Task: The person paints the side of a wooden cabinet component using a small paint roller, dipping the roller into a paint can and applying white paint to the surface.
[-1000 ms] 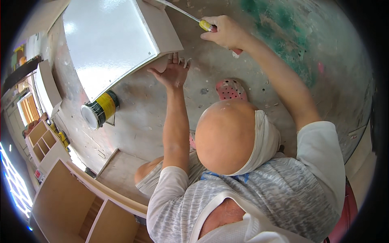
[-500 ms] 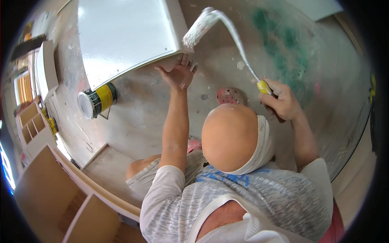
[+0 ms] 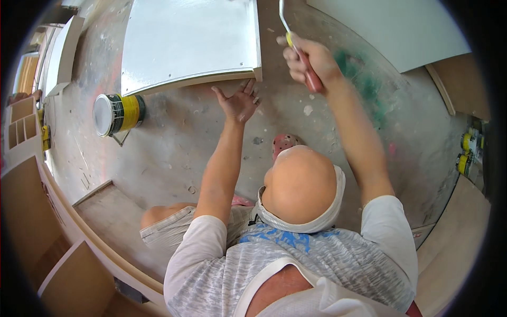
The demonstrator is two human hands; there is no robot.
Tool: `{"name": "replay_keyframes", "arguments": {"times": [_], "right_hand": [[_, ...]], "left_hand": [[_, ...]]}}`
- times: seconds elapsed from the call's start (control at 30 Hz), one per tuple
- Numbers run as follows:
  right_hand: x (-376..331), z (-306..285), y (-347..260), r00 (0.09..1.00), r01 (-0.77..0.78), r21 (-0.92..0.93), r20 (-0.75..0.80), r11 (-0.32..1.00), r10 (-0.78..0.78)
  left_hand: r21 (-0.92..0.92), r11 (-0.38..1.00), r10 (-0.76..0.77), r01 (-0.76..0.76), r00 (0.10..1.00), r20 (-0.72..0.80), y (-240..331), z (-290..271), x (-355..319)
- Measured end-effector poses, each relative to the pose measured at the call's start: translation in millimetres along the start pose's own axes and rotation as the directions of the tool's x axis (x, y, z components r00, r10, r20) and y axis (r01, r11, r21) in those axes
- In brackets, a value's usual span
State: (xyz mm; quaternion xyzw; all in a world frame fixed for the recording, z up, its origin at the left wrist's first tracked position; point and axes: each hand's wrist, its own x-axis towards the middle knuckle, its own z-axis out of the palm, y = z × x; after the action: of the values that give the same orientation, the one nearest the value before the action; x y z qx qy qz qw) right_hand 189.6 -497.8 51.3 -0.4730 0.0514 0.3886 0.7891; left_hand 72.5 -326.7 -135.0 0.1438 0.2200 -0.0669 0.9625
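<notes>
A glossy white cabinet or box-like panel (image 3: 190, 42) with a pale bare lower edge fills the upper middle. My left hand (image 3: 240, 103) has its fingers spread at the near right corner of that edge, fingertips against or just beneath it. My right hand (image 3: 316, 59), raised to the right of the panel, is closed around the red and yellow handle of a paint roller (image 3: 312, 79). The roller's wire frame runs upward past the picture's top edge, so its sleeve is out of sight.
A paint can (image 3: 129, 112) lies or stands tilted at the panel's left. Unpainted wooden cabinets (image 3: 79, 274) line the lower left. Another white panel (image 3: 391, 31) is at upper right, with yellow-and-black cans (image 3: 466, 153) at the far right. The floor (image 3: 174, 137) is paint-stained.
My right hand has moved up and forward, carrying the roller sleeve out of view. My left hand stays at the panel's corner. The view has shifted, showing more of the right side.
</notes>
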Motion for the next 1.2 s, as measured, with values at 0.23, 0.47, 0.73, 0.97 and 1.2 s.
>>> {"name": "replay_keyframes", "arguments": {"times": [0.23, 0.47, 0.73, 0.97, 1.2], "right_hand": [[-138, -51, 64, 0.971, -0.239, -0.193, -0.049, 0.952, 0.234], [-151, -68, 92, 0.994, -0.108, 0.054, 0.018, 0.993, 0.107], [6, -80, 45, 0.942, -0.229, 0.347, 0.316, 0.910, 0.117], [42, 9, -53, 0.891, 0.396, -0.360, -0.074, 0.845, -0.449], [29, 79, -42, 0.802, 0.478, -0.839, 0.296, 0.259, -0.519]], "left_hand": [[-0.042, 0.999, 0.014, -0.017, 0.997, -0.078, 8, -10, -5], [-0.044, 0.999, -0.035, 0.033, 0.998, -0.053, 9, 2, 0], [-0.098, 0.990, -0.089, 0.096, 0.993, 0.077, -5, 1, 11], [-0.004, 1.000, -0.027, 0.027, 0.997, -0.075, 5, 19, 10], [-0.332, 0.941, 0.020, 0.067, 0.968, 0.252, -2, -66, 35]]}}
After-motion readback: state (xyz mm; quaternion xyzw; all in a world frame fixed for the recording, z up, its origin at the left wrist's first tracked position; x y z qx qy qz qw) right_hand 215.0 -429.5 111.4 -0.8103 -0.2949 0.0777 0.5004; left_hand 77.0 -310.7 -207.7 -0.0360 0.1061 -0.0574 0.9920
